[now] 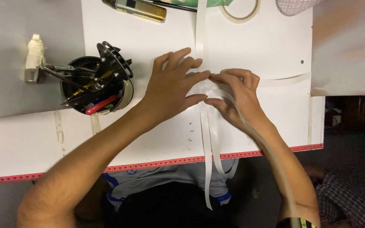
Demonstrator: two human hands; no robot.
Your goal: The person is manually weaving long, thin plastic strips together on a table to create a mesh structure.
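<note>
The middle of the white table (271, 46) is taken up by the left hand (172, 86) and right hand (237, 90), pressed together over white strips (210, 135). Bare surface is left to the right and near the front edge. The left side is blocked by a black tool holder (96, 86); the far edge is crowded by a tape roll (240, 10) and a gold lighter (142, 9).

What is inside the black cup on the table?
In the black cup stand a red pen, a yellow-handled tool and dark metal tools. The cup wall hides their lower ends and the bottom.
</note>
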